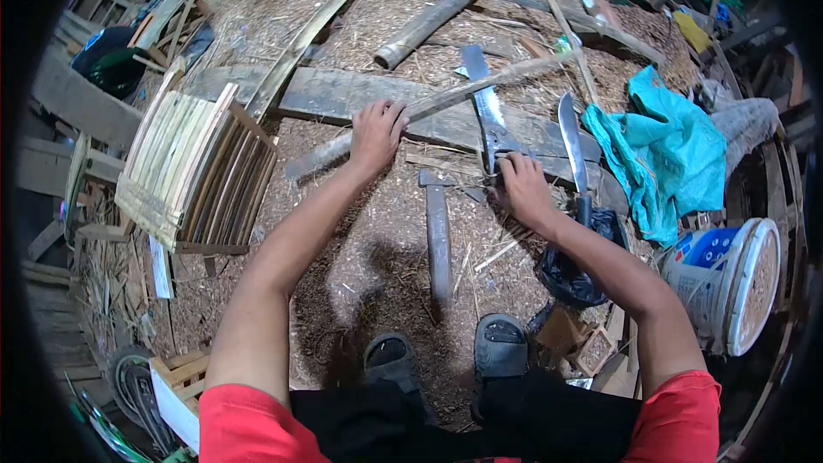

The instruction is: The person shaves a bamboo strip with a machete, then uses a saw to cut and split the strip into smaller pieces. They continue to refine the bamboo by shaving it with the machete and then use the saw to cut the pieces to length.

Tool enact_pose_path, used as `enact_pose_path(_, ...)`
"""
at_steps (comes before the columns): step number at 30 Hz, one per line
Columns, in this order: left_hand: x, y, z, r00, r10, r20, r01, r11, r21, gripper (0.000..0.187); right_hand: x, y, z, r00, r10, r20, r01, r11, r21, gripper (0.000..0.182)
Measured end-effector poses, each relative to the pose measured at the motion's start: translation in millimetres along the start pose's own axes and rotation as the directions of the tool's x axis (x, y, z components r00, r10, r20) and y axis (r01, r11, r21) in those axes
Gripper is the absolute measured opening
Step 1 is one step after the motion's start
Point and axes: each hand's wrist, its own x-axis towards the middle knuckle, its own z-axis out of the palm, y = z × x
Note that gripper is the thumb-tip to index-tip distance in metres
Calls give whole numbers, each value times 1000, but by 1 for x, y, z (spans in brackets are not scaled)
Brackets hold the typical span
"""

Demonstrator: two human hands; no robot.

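Note:
My left hand (pixel 375 133) grips a long bamboo pole (pixel 480 86) that lies slanted across a dark wooden plank (pixel 343 94). My right hand (pixel 521 187) closes around the handle of a large cleaver-like knife (pixel 484 107), whose blade rests on the plank beside the pole. A second long knife (pixel 573 141) lies just right of my right hand. A flat piece of split bamboo (pixel 438 236) rests on the ground between my hands.
A stack of split bamboo slats (pixel 193 167) stands at left. A teal cloth (pixel 669 150) and a tipped white bucket (pixel 733 283) are at right, with a black bag (pixel 570 270) nearby. Thick bamboo poles (pixel 437 17) lie farther back. My sandalled feet (pixel 446 356) rest on sawdust.

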Motion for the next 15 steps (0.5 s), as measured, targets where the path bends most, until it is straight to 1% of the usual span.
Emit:
enact_pose_path(2, 5, -8, 3, 999, 18, -31, -19, 1000, -13, 29, 4, 5, -4, 1000, -18, 24, 19, 999, -27, 53)
enact_pose_path(3, 8, -11, 4, 999, 30, -36, -30, 999, -18, 29, 7, 3, -9, 998, -55, -38, 54, 998, -19, 46)
enact_pose_path(6, 15, -19, 12, 997, 38, -60, -42, 997, -65, 28, 16, 2, -23, 979, 187, 85, -197, 971, 137, 42)
enact_pose_path(7, 17, -21, 15, 997, 37, -69, -43, 995, -88, 27, 20, 4, -22, 945, 321, 68, -328, 928, 176, 28)
enact_pose_path(8, 20, -24, 19, 997, 14, -79, -23, 994, -105, 27, 21, 4, -22, 932, 363, -13, -344, 894, 285, 26)
enact_pose_path(9, 23, -24, 20, 996, -7, -88, -4, 992, -124, 26, 21, 6, -21, 907, 411, -88, -348, 852, 391, 23)
enact_pose_path(11, 31, -26, 24, 991, -46, -123, 26, 988, -155, 26, 20, 9, -18, 826, 519, -219, -312, 745, 589, 19)
enact_pose_path(13, 43, -26, 18, 981, -82, -175, 51, 983, -176, 26, 22, 10, -16, 787, 574, -225, -221, 603, 767, 25)
enact_pose_path(14, 49, -27, 15, 972, -131, -197, 94, 978, -186, 26, 23, 10, -13, 768, 602, -219, -166, 517, 839, 28)
enact_pose_path(15, 55, -28, 12, 959, -181, -218, 139, 971, -196, 26, 27, -1, -31, 777, 610, -157, -212, 487, 847, 34)
